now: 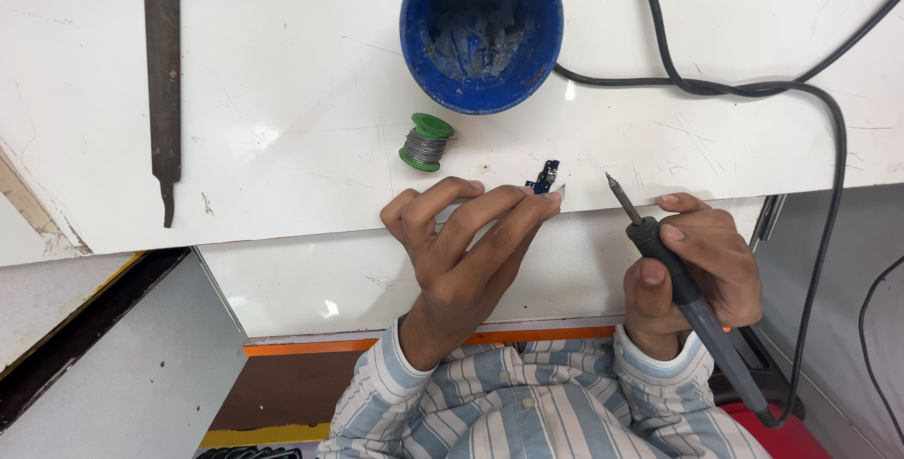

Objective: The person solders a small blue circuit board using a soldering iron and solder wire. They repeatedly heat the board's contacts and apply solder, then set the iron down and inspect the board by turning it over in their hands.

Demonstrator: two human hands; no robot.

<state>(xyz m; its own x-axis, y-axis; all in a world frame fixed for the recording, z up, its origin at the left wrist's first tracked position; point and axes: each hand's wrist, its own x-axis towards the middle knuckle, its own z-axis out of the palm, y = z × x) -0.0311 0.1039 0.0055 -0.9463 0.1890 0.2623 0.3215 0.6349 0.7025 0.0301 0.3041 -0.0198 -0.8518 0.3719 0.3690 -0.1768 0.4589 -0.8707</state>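
Dark grey, the soldering iron (692, 304) lies diagonally in the closed right hand (702, 275), its thin tip pointing up-left toward a small blue circuit board (543, 178). The left hand (471, 242) pinches this board at the white table (282, 139) edge.

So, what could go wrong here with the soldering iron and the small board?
1. The left hand pinches the small blue board in bare fingertips, close to the soldering iron tip: perhaps a burn.
2. The board sits at the table edge and could fall.
3. The black cable may tug the right hand.
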